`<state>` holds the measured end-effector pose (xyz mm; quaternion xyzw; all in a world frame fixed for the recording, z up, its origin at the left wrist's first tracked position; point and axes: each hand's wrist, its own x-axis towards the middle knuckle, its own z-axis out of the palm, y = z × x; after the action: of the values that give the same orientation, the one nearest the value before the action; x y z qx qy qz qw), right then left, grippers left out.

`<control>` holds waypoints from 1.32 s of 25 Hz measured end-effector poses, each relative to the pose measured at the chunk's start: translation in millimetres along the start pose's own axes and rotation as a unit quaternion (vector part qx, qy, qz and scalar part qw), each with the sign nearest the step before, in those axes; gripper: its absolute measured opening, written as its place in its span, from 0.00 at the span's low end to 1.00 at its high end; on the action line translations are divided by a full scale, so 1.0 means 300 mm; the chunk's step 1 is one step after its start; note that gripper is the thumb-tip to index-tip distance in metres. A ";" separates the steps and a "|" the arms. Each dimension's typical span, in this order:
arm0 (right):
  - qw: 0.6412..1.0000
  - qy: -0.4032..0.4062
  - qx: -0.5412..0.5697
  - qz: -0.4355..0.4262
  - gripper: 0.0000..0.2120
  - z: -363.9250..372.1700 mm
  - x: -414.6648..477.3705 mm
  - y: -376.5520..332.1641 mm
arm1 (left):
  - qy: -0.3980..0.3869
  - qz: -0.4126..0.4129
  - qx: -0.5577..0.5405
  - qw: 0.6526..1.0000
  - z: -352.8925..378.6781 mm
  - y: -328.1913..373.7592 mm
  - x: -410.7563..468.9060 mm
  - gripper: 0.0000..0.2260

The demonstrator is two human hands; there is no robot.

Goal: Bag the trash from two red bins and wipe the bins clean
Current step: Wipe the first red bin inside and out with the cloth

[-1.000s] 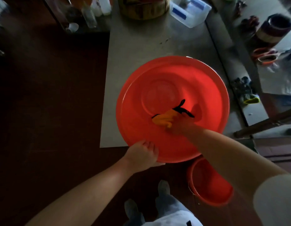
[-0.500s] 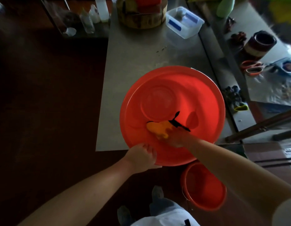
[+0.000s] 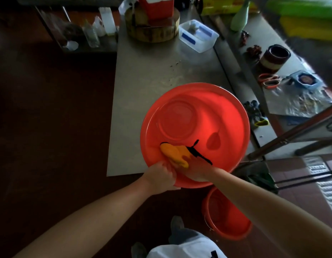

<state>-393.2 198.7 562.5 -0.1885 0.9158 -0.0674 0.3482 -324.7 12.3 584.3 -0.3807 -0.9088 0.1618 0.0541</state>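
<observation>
The big red bin [image 3: 226,116] sits at the near edge of the table [image 3: 152,71], its mouth tipped toward me. I see the fingers of my right hand [image 3: 196,171] clutching an orange cloth [image 3: 175,153] against its inner wall, while those of my left hand [image 3: 159,176] curl over the near rim. The smaller red bin [image 3: 226,222] stands on the floor.

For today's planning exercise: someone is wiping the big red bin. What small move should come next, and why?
Probably sweep the orange cloth round the inner wall: the right hand holds it against the near side, the left hand grips the red bin.
</observation>
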 end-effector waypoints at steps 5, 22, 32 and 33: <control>0.965 0.050 -0.245 0.084 0.37 -0.073 -0.063 0.173 | -0.008 -0.001 -0.012 1.000 -0.028 -0.003 -0.001 0.30; 0.986 -0.031 -0.148 0.069 0.36 -0.007 -0.173 0.020 | -0.018 0.001 0.004 1.000 -0.052 -0.016 -0.005 0.30; 0.993 0.050 -0.100 0.028 0.22 -0.087 0.161 0.107 | -0.014 0.069 0.013 0.997 0.027 -0.009 0.031 0.27; 0.996 0.043 -0.082 0.007 0.24 -0.067 0.210 0.119 | -0.017 0.068 0.015 0.997 0.025 -0.006 0.034 0.28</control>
<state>-460.3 206.8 529.8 -0.2073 0.9336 0.0024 0.2924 -334.9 16.4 577.6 -0.4383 -0.8790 0.1850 0.0327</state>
